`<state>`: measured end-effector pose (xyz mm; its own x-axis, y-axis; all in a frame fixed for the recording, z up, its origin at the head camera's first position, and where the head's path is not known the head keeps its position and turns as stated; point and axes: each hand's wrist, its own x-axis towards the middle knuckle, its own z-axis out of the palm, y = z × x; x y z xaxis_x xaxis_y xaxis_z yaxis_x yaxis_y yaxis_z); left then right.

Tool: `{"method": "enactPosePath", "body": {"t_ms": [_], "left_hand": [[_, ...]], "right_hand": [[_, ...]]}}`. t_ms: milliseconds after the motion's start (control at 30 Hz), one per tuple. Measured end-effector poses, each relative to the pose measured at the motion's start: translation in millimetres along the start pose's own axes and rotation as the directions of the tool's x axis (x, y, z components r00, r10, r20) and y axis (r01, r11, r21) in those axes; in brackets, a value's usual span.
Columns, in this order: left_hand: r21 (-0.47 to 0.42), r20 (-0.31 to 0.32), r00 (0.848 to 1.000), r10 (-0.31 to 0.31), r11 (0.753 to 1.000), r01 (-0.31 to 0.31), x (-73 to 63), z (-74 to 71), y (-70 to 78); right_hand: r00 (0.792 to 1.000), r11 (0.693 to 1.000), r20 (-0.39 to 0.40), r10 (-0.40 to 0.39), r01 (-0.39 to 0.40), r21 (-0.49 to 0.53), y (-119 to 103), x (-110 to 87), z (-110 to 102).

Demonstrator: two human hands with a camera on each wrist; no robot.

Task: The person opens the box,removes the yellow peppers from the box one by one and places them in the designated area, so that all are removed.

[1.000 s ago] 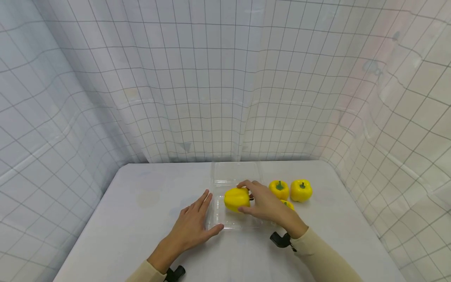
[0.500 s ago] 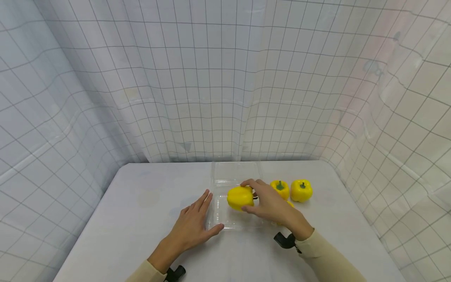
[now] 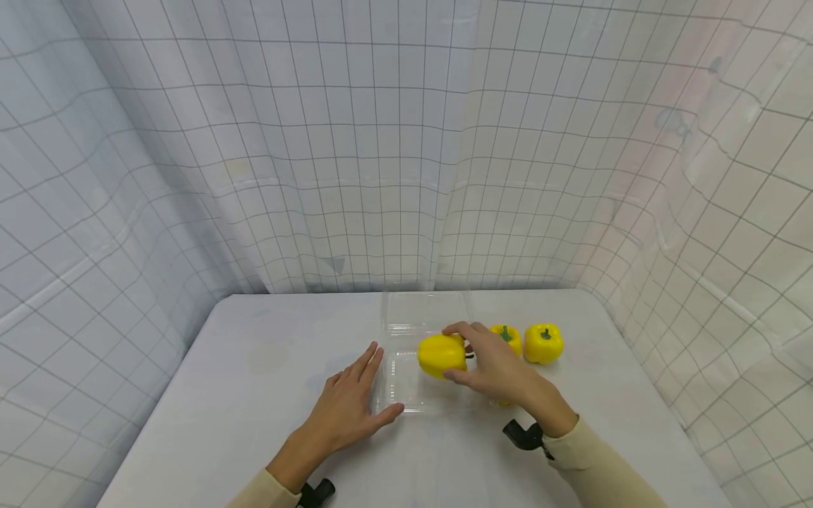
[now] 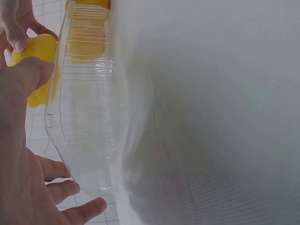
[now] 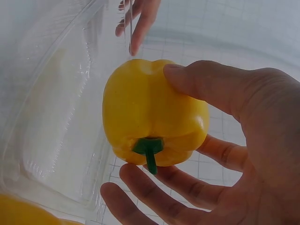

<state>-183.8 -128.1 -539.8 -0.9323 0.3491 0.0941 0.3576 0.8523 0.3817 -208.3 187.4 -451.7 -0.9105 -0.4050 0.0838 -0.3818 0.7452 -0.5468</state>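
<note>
A yellow bell pepper (image 3: 440, 355) with a green stem hangs over the clear plastic container (image 3: 406, 391). My right hand (image 3: 502, 370) holds it between thumb and fingers from the stem side; in the right wrist view the thumb lies on the pepper (image 5: 150, 108). My left hand (image 3: 346, 406) is spread at the container's left side, its fingers straight. In the left wrist view its fingertips are at the clear wall of the container (image 4: 89, 126); whether all of them touch cannot be told.
Two more yellow bell peppers stand right of the container, one upright pepper (image 3: 543, 343) and another pepper (image 3: 509, 339) partly behind my right hand. A sliver of a further pepper (image 3: 504, 403) shows under that hand. The container's raised lid (image 3: 425, 307) lies toward the table's back edge.
My right hand has moved to the right and slightly away from me with the bell pepper, covering more of the peppers behind it. My left hand has stayed in place.
</note>
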Motion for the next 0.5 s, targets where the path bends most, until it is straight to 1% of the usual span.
{"method": "enactPosePath", "body": {"t_ms": [133, 500], "left_hand": [[-0.005, -0.003, 1.0, 0.002, 1.0, -0.002, -0.9, 0.1, -0.4], [-0.009, -0.008, 1.0, 0.009, 1.0, -0.009, -2.5, -0.8, 0.2]], "right_hand": [[1.0, 1.0, -0.001, 0.014, -0.014, -0.001, 0.4, -2.7, -3.8], [1.0, 1.0, -0.011, 0.015, -0.015, -0.02, 4.9, -10.1, -13.3]]}}
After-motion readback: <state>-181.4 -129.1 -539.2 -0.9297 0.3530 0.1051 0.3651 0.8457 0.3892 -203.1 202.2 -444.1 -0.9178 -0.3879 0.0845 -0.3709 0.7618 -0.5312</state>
